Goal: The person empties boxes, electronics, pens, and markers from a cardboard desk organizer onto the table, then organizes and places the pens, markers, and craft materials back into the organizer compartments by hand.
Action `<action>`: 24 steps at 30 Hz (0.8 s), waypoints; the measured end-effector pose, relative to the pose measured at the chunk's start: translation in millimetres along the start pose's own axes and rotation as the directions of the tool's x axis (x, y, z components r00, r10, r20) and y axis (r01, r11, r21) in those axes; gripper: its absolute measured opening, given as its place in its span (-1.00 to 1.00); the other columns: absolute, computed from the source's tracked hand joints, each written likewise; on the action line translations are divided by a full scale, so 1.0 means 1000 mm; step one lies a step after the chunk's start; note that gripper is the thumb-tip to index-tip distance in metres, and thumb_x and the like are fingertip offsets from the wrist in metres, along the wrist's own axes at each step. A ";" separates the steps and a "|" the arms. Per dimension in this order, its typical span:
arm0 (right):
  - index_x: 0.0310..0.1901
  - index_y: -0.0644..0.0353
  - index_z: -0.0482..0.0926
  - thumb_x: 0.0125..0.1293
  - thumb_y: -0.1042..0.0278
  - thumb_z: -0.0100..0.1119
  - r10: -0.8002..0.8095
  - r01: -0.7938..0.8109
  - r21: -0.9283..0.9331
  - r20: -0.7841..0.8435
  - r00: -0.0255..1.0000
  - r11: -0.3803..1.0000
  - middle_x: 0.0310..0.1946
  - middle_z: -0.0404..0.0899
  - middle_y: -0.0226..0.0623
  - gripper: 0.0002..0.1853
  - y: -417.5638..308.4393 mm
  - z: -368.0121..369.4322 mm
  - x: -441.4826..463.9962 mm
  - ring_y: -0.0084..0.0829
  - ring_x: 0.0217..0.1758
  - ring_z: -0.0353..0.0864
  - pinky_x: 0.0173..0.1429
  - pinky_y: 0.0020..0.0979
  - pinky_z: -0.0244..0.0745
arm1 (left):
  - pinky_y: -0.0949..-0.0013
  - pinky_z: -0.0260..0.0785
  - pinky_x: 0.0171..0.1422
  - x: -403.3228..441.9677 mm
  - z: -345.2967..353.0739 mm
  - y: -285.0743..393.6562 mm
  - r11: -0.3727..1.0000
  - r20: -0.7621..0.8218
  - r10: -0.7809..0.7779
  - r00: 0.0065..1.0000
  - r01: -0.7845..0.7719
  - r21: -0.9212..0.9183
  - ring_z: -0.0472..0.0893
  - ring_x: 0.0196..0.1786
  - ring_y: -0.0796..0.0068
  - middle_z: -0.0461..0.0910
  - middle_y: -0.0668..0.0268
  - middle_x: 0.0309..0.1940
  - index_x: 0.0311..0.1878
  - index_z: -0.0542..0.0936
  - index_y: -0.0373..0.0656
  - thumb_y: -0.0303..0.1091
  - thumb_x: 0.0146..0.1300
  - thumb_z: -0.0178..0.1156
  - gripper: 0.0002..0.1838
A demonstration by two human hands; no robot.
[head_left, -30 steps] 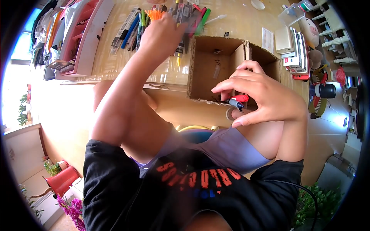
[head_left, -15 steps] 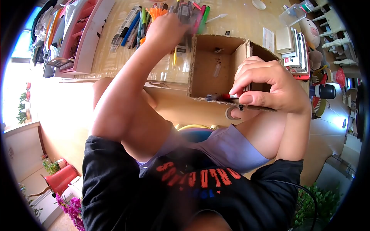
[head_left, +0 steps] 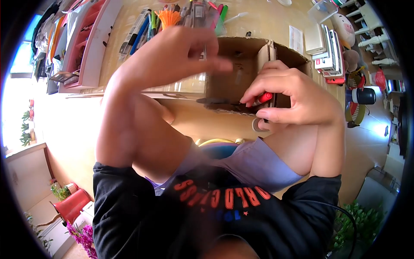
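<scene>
Smeared by motion, my left hand [head_left: 181,58] is above the table's front edge, just left of an open cardboard box [head_left: 235,80]. Its thumb and fingers are apart, and I see nothing held in it. My right hand [head_left: 297,95] is over the box's near side, by the cardboard divider [head_left: 264,58]. The fingertips close on a slim pen-like item with a red end [head_left: 266,97]. A dark, blurred strip [head_left: 215,101] extends left from these fingertips along the box's near edge; whether it belongs to the red-ended item I cannot tell.
Several pens and markers [head_left: 141,32] lie on the table behind my left hand, with an orange frilled piece [head_left: 168,18] among them. A pink shelf unit [head_left: 90,47] stands at left. Stacked books and boxes [head_left: 330,54] are right of the cardboard box.
My left hand has come back from the pens, down and right toward the box. My right hand stays at the box; the red end now shows more clearly between its fingers.
</scene>
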State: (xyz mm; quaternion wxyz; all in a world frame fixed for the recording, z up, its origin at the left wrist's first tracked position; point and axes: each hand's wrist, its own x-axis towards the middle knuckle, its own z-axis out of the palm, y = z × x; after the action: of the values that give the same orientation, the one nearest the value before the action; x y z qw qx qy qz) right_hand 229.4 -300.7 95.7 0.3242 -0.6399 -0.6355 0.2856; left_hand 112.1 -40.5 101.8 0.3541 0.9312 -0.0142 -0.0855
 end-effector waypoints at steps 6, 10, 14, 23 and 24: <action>-0.11 0.19 0.79 0.29 0.22 0.38 0.058 -0.077 0.191 0.106 0.993 0.979 -0.13 0.79 -0.27 -0.75 0.005 -0.015 0.002 -0.24 0.05 0.63 0.38 -0.20 0.34 | 0.32 0.30 -0.41 -0.018 0.005 0.010 0.987 0.255 -0.090 0.963 0.052 0.153 0.66 -0.49 0.42 0.60 0.23 -0.61 -0.02 0.65 -0.08 0.08 0.21 0.54 -0.51; -0.09 0.20 0.77 0.32 0.22 0.36 0.119 -0.145 0.250 0.115 0.986 0.957 -0.14 0.80 -0.32 -0.74 0.003 -0.017 0.001 -0.34 0.05 0.63 0.41 -0.24 0.32 | 0.33 0.52 -0.32 -0.018 0.012 -0.004 0.990 0.291 0.144 0.946 -0.140 -0.032 0.74 -0.43 0.37 0.72 0.20 -0.50 -0.11 0.73 -0.15 -0.16 0.32 0.47 -0.73; -0.06 0.24 0.74 0.35 0.23 0.39 0.242 -0.269 0.466 0.120 0.963 0.842 -0.14 0.78 -0.32 -0.73 0.002 -0.017 0.000 -0.43 0.00 0.64 0.29 -0.33 0.40 | 0.36 0.57 -0.27 -0.020 0.014 0.006 0.966 0.119 0.259 0.959 -0.256 -0.036 0.73 -0.43 0.40 0.74 0.24 -0.44 -0.16 0.78 -0.20 -0.33 0.29 0.47 -0.84; -0.10 0.29 0.69 0.32 0.36 0.50 0.248 -0.286 0.453 0.143 0.958 0.844 -0.17 0.60 -0.36 -0.76 0.003 -0.016 -0.002 -0.56 -0.16 0.65 -0.27 -0.47 0.60 | 0.34 0.55 -0.27 -0.017 0.046 0.017 0.858 -0.039 0.440 0.897 -0.433 -0.278 0.72 -0.31 0.38 0.74 0.26 -0.33 -0.08 0.81 -0.18 -0.51 0.22 0.50 -0.80; -0.11 0.28 0.69 0.31 0.35 0.51 0.266 -0.304 0.465 0.148 0.953 0.831 -0.17 0.59 -0.36 -0.76 0.002 -0.015 -0.002 -0.57 -0.16 0.64 -0.30 -0.47 0.59 | 0.32 0.53 -0.24 -0.015 0.048 0.018 0.852 -0.054 0.464 0.884 -0.462 -0.248 0.71 -0.30 0.36 0.73 0.26 -0.33 -0.08 0.81 -0.18 -0.49 0.22 0.51 -0.80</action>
State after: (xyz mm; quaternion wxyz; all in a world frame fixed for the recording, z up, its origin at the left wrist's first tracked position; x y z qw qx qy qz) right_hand 242.5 -303.4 103.7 0.4026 -0.6148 -0.4533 0.5045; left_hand 89.5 -84.1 80.4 0.4804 0.8469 -0.2281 -0.0026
